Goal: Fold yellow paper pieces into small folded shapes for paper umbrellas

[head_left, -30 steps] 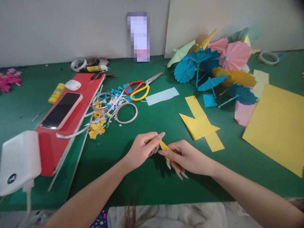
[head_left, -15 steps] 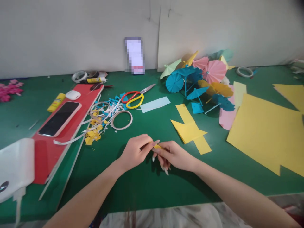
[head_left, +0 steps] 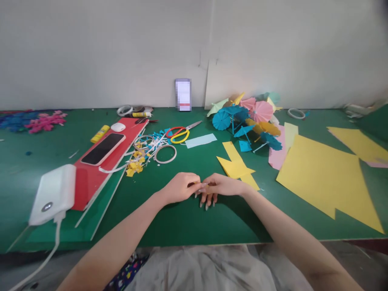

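Observation:
My left hand [head_left: 181, 187] and my right hand [head_left: 223, 184] meet above the green table, fingertips pinched together. Between them they grip a small piece of yellow paper [head_left: 207, 187], mostly covered by the fingers. The lower fingers of my right hand hang loosely below it. Just beyond my right hand lie yellow paper strips and a folded, pointed piece of yellow paper [head_left: 235, 166]. A pale blue paper strip [head_left: 201, 140] and red-and-yellow-handled scissors [head_left: 180, 136] lie farther back.
Paper umbrellas [head_left: 242, 117] crowd the back right, with large yellow sheets [head_left: 318, 173] in front. Paper scraps [head_left: 136, 163] and a tape roll [head_left: 155, 154] lie left of centre. A phone [head_left: 103, 149] rests on a red board [head_left: 87, 184] beside a white power bank [head_left: 54, 194].
The view has tilted up and drawn back, so more wall and lap show. Both hands remain together on the yellow paper, and less of it shows between the fingers.

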Demonstrator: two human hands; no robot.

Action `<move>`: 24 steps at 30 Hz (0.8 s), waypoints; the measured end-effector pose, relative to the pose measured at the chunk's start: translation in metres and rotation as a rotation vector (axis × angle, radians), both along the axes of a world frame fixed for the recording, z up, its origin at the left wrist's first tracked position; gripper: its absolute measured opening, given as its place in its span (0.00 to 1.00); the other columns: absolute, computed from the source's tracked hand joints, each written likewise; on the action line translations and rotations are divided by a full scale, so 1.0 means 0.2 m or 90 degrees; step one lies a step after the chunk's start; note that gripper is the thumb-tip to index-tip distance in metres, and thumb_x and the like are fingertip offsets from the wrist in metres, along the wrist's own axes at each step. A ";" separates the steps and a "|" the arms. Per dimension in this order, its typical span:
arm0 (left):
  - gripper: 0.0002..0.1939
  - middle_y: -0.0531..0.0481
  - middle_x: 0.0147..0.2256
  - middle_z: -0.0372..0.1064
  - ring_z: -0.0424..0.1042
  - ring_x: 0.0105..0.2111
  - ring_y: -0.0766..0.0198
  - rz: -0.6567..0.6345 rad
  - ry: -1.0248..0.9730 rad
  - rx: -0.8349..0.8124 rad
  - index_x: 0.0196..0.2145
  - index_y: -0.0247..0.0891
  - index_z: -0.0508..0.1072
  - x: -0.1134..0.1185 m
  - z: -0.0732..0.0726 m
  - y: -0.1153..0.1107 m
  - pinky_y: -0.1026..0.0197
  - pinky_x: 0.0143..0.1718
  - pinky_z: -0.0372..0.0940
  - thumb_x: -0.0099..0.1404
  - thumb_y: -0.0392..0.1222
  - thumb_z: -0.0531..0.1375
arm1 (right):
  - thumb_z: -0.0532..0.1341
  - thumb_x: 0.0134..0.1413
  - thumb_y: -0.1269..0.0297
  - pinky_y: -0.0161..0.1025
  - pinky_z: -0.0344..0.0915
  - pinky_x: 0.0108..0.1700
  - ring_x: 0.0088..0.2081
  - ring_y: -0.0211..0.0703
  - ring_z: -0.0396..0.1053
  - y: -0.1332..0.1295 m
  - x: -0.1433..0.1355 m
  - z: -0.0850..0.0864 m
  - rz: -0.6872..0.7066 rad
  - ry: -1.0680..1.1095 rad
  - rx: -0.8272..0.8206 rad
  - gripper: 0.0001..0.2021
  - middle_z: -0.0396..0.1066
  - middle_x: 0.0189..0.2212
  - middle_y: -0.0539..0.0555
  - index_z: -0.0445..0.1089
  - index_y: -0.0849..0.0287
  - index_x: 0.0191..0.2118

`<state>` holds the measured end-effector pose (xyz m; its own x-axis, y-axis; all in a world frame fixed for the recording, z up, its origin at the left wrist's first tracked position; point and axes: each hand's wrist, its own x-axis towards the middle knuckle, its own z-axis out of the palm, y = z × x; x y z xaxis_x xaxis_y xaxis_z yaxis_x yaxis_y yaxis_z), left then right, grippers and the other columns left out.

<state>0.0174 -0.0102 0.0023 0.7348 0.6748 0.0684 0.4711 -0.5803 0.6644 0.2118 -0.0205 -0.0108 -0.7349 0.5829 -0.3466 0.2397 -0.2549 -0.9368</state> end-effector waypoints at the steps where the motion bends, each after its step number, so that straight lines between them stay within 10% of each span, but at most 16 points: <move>1: 0.19 0.56 0.19 0.59 0.60 0.21 0.70 0.013 -0.008 -0.012 0.18 0.36 0.62 0.01 0.00 -0.01 0.67 0.24 0.53 0.66 0.42 0.53 | 0.60 0.50 0.45 0.30 0.68 0.26 0.28 0.38 0.75 0.01 0.01 0.00 0.006 -0.007 0.014 0.23 0.77 0.31 0.59 0.71 0.66 0.36; 18: 0.13 0.59 0.15 0.64 0.63 0.13 0.72 0.060 -0.067 -0.221 0.28 0.37 0.63 0.01 -0.03 -0.13 0.70 0.20 0.58 0.68 0.44 0.50 | 0.65 0.44 0.48 0.30 0.64 0.23 0.17 0.34 0.69 0.05 -0.01 0.12 0.126 -0.203 0.197 0.21 0.72 0.16 0.50 0.73 0.66 0.27; 24: 0.13 0.50 0.32 0.70 0.70 0.26 0.68 0.058 -0.034 -0.297 0.42 0.32 0.69 0.02 -0.06 -0.04 0.63 0.27 0.68 0.68 0.45 0.54 | 0.64 0.46 0.47 0.28 0.64 0.24 0.18 0.32 0.68 0.08 0.00 0.13 0.117 -0.249 0.208 0.22 0.71 0.16 0.50 0.73 0.67 0.29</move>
